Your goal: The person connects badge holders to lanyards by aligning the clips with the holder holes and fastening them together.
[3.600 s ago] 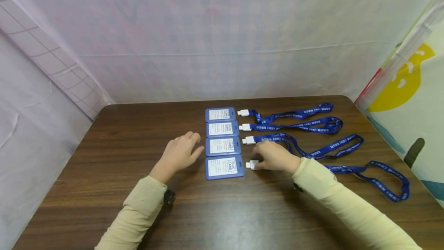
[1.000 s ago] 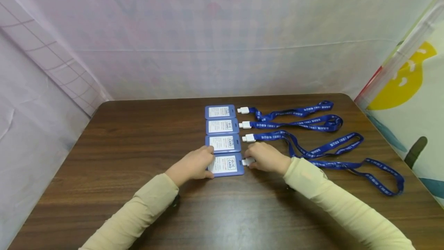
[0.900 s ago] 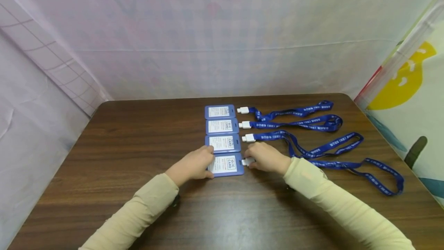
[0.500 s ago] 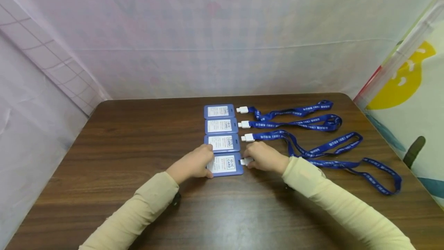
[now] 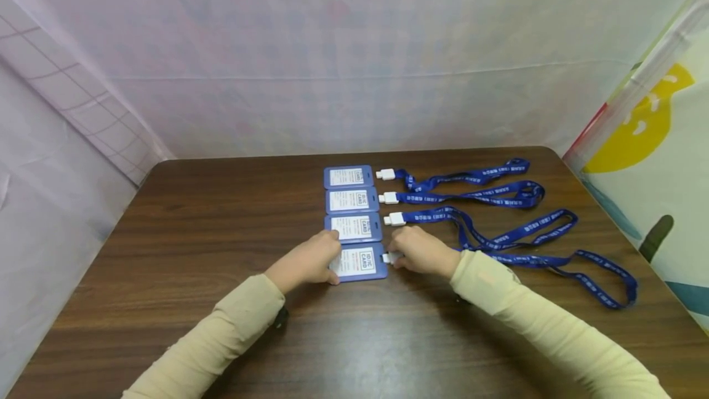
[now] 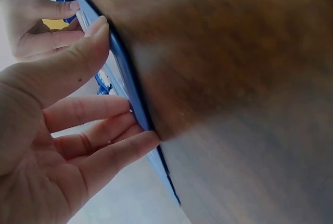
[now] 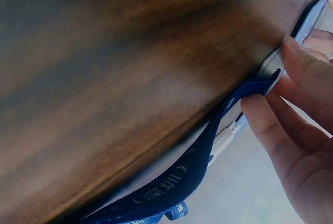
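Note:
Four-sided blue ID card holders lie in a column; the nearest holder (image 5: 362, 262) has its left end between the thumb and fingers of my left hand (image 5: 310, 260). In the left wrist view, the thumb of that hand (image 6: 62, 94) is on one long edge of the blue holder (image 6: 120, 52) and the fingers at the other. My right hand (image 5: 423, 252) pinches the white clip (image 5: 390, 258) of the nearest blue lanyard (image 5: 548, 261). The clip's tip is right at the holder's slotted end. The right wrist view shows the strap (image 7: 177, 177) trailing from under the fingers.
Farther back lie a second holder (image 5: 352, 228), a third holder (image 5: 351, 200) and a fourth holder (image 5: 347, 176). Beside them, lanyards with white clips (image 5: 395, 219) stretch right. The brown table (image 5: 221, 202) ends at a white curtain (image 5: 343, 109).
Since the oldest frame, my left hand has come right onto the nearest holder. My right hand has drawn the nearest lanyard left, its clip to the slot. Both hands have stayed nearly still over the last second.

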A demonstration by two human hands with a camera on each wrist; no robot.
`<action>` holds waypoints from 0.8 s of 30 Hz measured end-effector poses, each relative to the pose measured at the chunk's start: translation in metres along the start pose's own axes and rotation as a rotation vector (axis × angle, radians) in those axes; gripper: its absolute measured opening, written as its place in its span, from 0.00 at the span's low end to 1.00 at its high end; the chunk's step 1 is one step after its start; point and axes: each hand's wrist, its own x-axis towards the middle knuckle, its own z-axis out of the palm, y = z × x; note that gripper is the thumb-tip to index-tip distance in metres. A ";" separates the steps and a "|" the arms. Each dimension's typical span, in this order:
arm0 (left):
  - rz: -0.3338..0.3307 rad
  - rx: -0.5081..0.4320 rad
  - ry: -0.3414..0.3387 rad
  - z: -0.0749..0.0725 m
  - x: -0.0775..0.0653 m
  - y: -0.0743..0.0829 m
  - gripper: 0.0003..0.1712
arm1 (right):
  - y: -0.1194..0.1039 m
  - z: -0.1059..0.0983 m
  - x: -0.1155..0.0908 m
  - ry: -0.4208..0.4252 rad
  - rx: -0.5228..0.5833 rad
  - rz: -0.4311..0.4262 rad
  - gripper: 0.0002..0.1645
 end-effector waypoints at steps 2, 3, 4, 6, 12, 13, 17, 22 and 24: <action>0.002 0.002 0.003 0.000 0.000 0.001 0.20 | 0.000 0.000 0.000 0.004 0.002 -0.003 0.12; 0.003 0.001 0.003 0.000 0.000 0.001 0.20 | 0.000 0.000 0.000 0.005 0.002 -0.004 0.12; 0.003 -0.001 0.004 0.000 -0.001 0.001 0.20 | 0.000 0.000 0.000 0.005 0.004 -0.006 0.12; 0.003 -0.001 0.003 0.000 -0.001 0.001 0.20 | 0.000 -0.001 0.000 0.008 0.003 -0.010 0.12; 0.003 0.003 0.002 0.000 -0.001 0.003 0.20 | 0.001 0.000 -0.002 0.013 0.008 -0.016 0.12; 0.005 0.005 0.005 0.000 -0.001 0.004 0.20 | 0.001 0.000 -0.002 0.012 0.006 -0.013 0.12; 0.015 0.023 0.005 -0.002 0.000 0.004 0.20 | 0.000 0.000 -0.002 0.032 0.011 -0.023 0.11; 0.001 0.025 -0.013 -0.002 0.002 0.005 0.20 | 0.006 0.006 -0.002 0.084 0.036 -0.094 0.11; -0.007 0.024 -0.019 -0.002 0.002 0.005 0.20 | 0.006 0.007 -0.002 0.086 0.036 -0.096 0.11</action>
